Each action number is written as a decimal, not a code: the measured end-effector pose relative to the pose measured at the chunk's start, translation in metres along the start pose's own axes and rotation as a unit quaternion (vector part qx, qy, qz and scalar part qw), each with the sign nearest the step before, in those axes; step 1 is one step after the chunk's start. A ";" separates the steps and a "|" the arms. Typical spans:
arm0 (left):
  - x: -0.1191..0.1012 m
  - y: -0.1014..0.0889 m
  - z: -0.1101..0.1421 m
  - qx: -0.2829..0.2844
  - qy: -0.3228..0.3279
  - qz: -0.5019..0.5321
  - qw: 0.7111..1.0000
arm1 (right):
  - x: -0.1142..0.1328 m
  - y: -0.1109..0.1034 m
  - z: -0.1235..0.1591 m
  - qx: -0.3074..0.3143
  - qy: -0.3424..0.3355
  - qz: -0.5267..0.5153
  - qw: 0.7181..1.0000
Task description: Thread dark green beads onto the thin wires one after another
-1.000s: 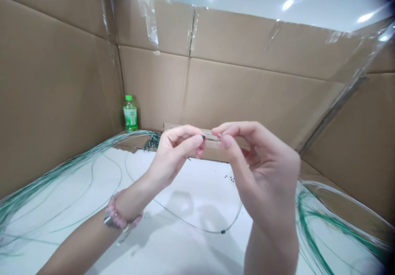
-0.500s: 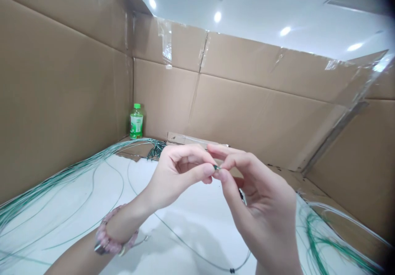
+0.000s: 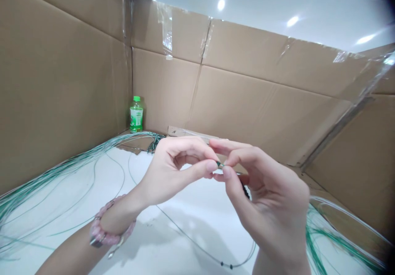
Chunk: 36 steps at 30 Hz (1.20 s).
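In the middle of the head view, my left hand (image 3: 182,164) pinches a tiny dark green piece (image 3: 219,164) between thumb and forefinger. My right hand (image 3: 265,188) faces it, thumb and forefinger closed on a thin green wire (image 3: 222,166) that meets the piece. Whether the wire passes through the piece is too small to tell. Behind my right fingers shows part of a black, bumpy item (image 3: 246,191). A thin dark wire (image 3: 185,233) loops over the white surface below my hands, carrying two small black pieces (image 3: 226,265). A pink bead bracelet (image 3: 103,229) circles my left wrist.
Cardboard walls (image 3: 268,89) enclose the white work surface (image 3: 148,242). Long green and white wires (image 3: 77,161) lie along the left side. Another green bundle (image 3: 339,242) lies at the right. A green bottle (image 3: 136,114) stands in the back left corner.
The camera has tilted slightly down. My fingertips are a little farther apart, showing more of the wire and piece between them. The two black pieces on the looped wire now appear separated.
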State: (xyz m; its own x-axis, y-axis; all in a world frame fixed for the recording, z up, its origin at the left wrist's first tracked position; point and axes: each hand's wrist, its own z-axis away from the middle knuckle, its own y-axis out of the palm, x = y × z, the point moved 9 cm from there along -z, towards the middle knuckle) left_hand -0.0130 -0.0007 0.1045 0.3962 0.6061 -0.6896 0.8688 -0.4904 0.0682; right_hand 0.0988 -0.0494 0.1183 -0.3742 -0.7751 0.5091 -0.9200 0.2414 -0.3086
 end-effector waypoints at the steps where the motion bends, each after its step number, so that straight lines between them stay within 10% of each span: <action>1: 0.000 0.000 0.000 -0.001 0.002 -0.002 1.000 | 0.000 0.000 0.000 0.002 -0.001 0.004 1.000; 16: -0.029 0.001 0.003 -0.015 0.171 -0.238 0.956 | 0.005 -0.002 -0.005 -0.012 -0.014 0.075 0.997; 36: -0.018 -0.001 0.005 -0.041 0.152 -0.285 0.945 | 0.008 -0.013 -0.001 -0.087 -0.034 0.088 0.992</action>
State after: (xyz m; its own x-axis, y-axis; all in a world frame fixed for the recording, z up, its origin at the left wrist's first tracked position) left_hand -0.0228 -0.0145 0.1133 -0.0875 0.9157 -0.3923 0.9819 0.0130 -0.1887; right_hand 0.1074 -0.0579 0.1270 -0.5279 -0.7478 0.4028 -0.8493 0.4694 -0.2416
